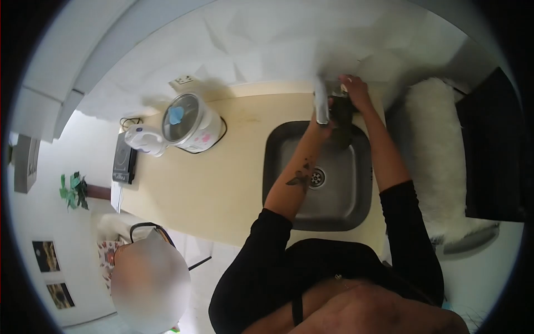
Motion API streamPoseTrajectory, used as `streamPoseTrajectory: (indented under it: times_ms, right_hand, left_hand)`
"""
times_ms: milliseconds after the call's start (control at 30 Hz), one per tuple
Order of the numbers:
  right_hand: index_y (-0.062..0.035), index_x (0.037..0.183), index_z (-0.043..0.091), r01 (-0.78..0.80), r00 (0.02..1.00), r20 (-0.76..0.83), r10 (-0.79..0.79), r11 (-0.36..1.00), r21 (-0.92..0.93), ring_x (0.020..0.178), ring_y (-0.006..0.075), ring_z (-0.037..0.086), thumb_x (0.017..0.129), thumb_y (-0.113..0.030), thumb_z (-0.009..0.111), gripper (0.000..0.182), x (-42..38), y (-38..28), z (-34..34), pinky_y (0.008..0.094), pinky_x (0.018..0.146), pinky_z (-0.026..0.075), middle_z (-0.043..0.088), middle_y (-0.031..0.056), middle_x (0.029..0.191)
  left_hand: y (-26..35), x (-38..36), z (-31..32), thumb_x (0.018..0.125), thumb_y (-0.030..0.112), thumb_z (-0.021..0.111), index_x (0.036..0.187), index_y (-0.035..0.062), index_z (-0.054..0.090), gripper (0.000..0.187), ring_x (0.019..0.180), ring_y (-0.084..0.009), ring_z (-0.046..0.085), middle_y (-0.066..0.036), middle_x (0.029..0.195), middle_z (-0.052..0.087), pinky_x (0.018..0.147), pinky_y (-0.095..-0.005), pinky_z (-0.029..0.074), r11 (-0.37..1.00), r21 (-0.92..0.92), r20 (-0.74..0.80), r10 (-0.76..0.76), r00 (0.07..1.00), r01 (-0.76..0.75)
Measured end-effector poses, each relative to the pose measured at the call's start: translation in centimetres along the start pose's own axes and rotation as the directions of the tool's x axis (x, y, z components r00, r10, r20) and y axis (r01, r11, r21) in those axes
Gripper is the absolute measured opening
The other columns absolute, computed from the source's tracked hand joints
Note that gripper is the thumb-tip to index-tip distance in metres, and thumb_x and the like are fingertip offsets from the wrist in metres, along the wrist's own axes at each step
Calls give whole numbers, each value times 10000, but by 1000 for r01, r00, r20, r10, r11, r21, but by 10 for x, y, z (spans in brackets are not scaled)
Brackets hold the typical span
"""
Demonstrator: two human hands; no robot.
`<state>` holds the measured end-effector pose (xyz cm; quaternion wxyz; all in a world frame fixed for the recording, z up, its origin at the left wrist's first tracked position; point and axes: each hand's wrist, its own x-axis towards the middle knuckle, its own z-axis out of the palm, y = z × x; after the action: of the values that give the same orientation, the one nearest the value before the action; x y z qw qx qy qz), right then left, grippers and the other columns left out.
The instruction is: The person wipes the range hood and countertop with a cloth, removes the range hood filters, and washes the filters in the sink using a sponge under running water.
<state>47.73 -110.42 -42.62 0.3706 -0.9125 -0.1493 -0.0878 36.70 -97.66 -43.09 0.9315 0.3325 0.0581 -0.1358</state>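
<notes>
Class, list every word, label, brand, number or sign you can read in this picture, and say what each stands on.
None can be read with certainty.
Grey panel on the left: lettering-like marks, too small and blurred to read.
Black hob: faint marks along its front edge, too small to read.
White cooker: pink pattern, no legible word.
Dark green item: no legible text.

The long cream counter (pixel 233 178) carries a black hot plate (pixel 123 158), a white rice cooker (pixel 204 132) with pink pattern, and a sunken metal sink (pixel 328 209).
</notes>
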Motion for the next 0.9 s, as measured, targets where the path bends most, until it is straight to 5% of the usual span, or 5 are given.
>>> streamPoseTrajectory:
  times_ms: [533,667,733,833,900]
  right_hand:
    - [-77,1077,532,158,984,-75,-161,986,-52,921,281,521,871,-354,462,352,-12,-37,-15,393,835,367,588,142,934]
    - [-27,979,553,156,885,-459,78,879,451,827,182,555,855,-267,520,271,-52,-33,-24,308,726,422,601,90,840]
    - [-13,933,558,-225,956,-96,277,904,363,803,148,548,842,-228,533,235,-95,-27,-5,291,688,430,587,85,854]
    - [-23,940,556,-348,937,106,332,881,322,733,148,552,841,-245,515,246,-124,-9,53,293,650,435,591,74,828]
    - [-42,973,551,-529,841,258,475,624,574,681,159,556,853,-261,462,265,-127,-23,69,291,645,435,600,39,790]
  left_hand:
    - [2,-11,-8,853,142,517,1053,69,486,215,920,-225,567,-80,986,573,805,-391,475,971,-236,50,-31,998,42]
    - [-1,-42,-30,898,173,423,1015,58,498,180,886,-198,569,-84,977,575,768,-350,474,999,-47,-95,-2,995,-3]
    - [-2,-56,-41,906,172,402,1004,55,503,183,869,-185,570,-81,969,576,754,-332,474,1000,-26,-140,-10,990,7]
    - [-6,-74,-56,911,209,350,1066,26,502,284,938,-220,547,-98,1002,579,837,-367,429,999,5,-129,41,991,-41]
    - [-7,-81,-63,909,190,372,1057,32,506,255,913,-203,555,-89,980,581,820,-337,441,997,-65,-83,35,996,-41]
